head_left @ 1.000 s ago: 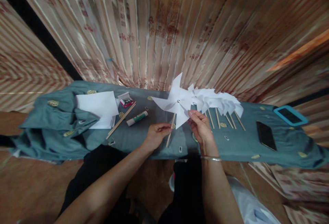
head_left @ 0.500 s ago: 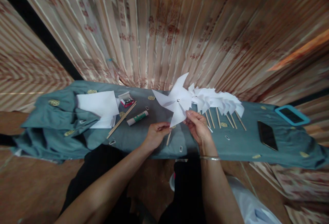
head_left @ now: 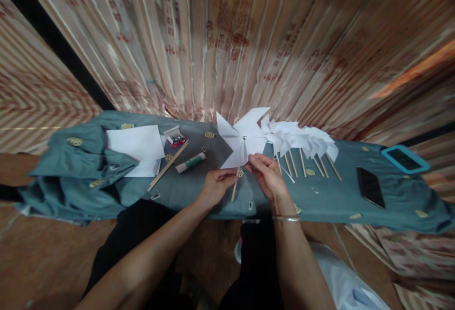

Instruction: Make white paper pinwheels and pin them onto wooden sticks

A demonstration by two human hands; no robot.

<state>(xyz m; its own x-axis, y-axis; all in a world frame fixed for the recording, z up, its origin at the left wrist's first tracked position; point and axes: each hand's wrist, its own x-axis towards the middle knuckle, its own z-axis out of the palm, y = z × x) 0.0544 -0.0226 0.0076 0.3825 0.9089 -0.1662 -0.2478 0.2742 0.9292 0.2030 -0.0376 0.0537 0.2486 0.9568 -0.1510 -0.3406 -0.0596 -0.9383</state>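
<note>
A white paper pinwheel with a shiny pin at its centre is held up over the middle of the cloth-covered surface. My left hand pinches its thin wooden stick just below the blades. At the lower right edge of a blade, the thumb and fingertips of my right hand are closed on the paper. To the right lies a row of finished-looking white pinwheels, overlapping, their sticks pointing toward me.
Left of my hands lie a glue stick, loose wooden sticks, a small open box of pins and a stack of white paper. A dark phone and a blue-framed tablet rest at the right.
The pinwheel's blades have turned about the pin. My right hand has shifted slightly left along with the blade edge, while my left hand stays on the stick.
</note>
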